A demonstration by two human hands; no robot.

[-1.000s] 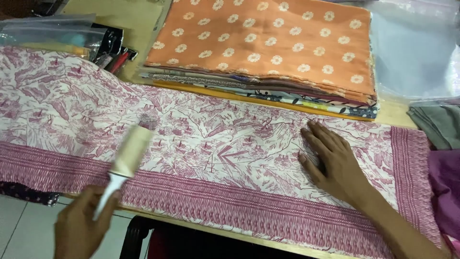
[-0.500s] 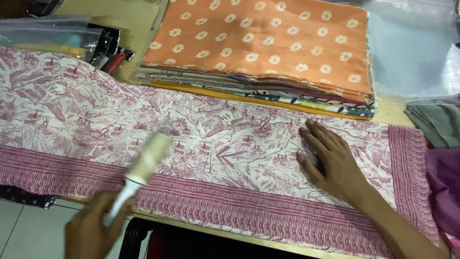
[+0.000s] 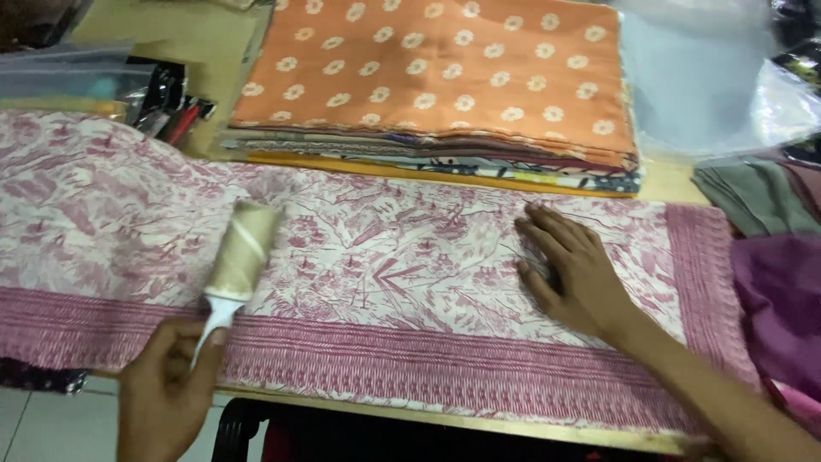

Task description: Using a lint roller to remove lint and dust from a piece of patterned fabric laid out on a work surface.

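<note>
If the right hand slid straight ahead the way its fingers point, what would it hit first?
The right hand lies flat on the pink printed cloth, fingers aimed up and left. Past more cloth, it would probably first meet the stack of folded fabrics, near its yellow bottom edge.

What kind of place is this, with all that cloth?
Probably a fabric shop or sewing workroom. A stack of folded cloths sits on the table, a long pink printed cloth is spread flat, and the left hand holds a lint roller on it.

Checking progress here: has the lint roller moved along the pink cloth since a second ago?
Yes. The lint roller has slid rightward, along the pink printed cloth, toward the resting right hand.
</note>
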